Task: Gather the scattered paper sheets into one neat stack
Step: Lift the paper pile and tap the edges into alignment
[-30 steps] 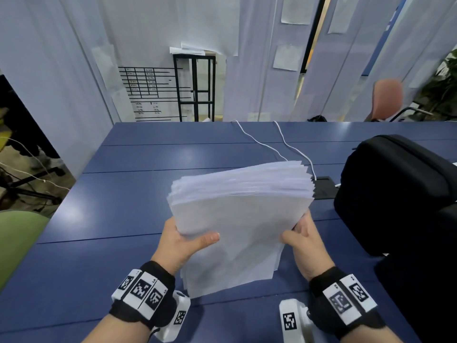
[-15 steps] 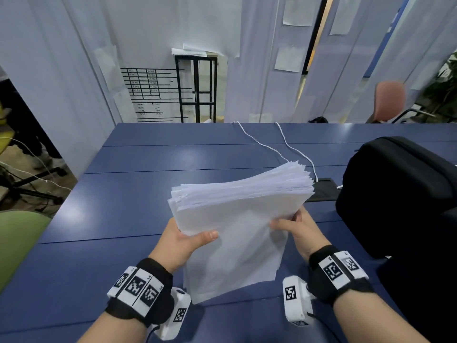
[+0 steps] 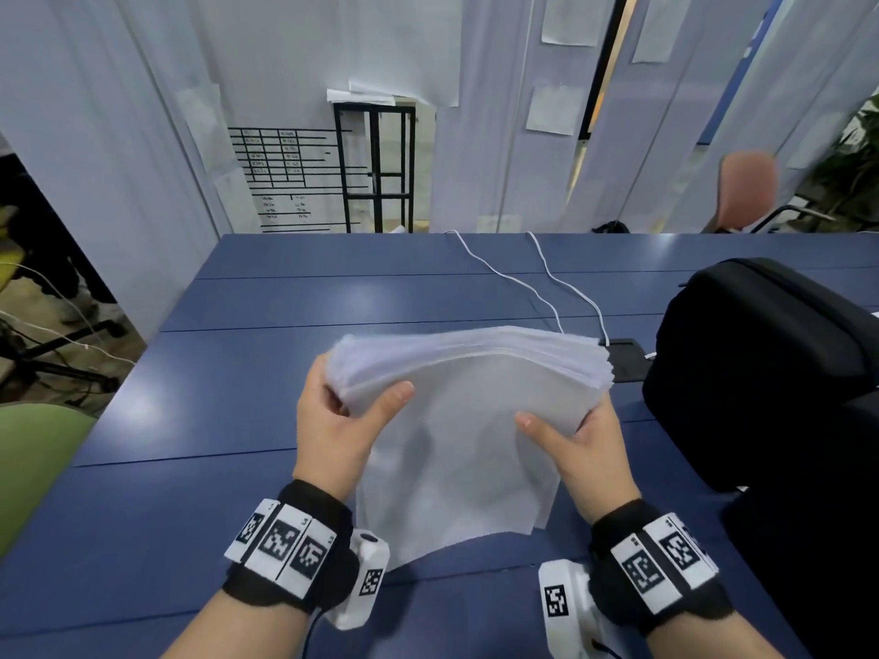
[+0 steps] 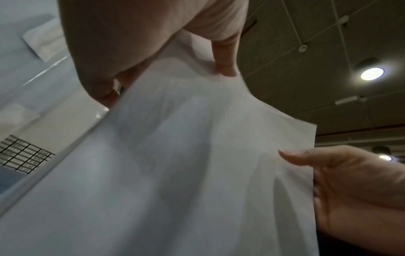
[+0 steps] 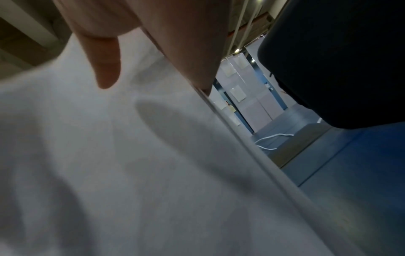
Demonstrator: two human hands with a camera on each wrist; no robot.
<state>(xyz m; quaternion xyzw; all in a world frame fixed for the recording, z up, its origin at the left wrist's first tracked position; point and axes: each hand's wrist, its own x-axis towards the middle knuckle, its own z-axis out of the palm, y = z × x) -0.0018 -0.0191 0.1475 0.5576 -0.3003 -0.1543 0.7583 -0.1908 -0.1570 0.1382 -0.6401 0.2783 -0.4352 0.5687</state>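
Here, the blue table (image 3: 266,354) is spreading across the lower half of the head view, its panels meeting in long seams. A black bag (image 3: 770,368) is sitting on its right side, and a green chair (image 3: 33,463) is showing at the left edge, beside the table. Beyond the table, a white board with a ruled chart (image 3: 290,178) is standing behind a black metal rack (image 3: 376,168); the writing in its cells is too small to read.

The paper stack (image 3: 471,420) is standing on edge over the table's near middle, its lower edge down by the tabletop between the two wrists and its fanned top edge leaning away. The sheets are looking blank. Two white cables (image 3: 547,287) are trailing from the far edge to a dark box (image 3: 628,359) just behind the stack.

The left hand (image 3: 342,430) is gripping the stack's upper left corner, thumb pressing on the near face and fingers wrapping behind. The right hand (image 3: 585,444) is pinching the right edge the same way, thumb lying across the front sheet. Both wrists are wearing black bands with square black-and-white coded tags (image 3: 285,544), which are carrying no legible words.
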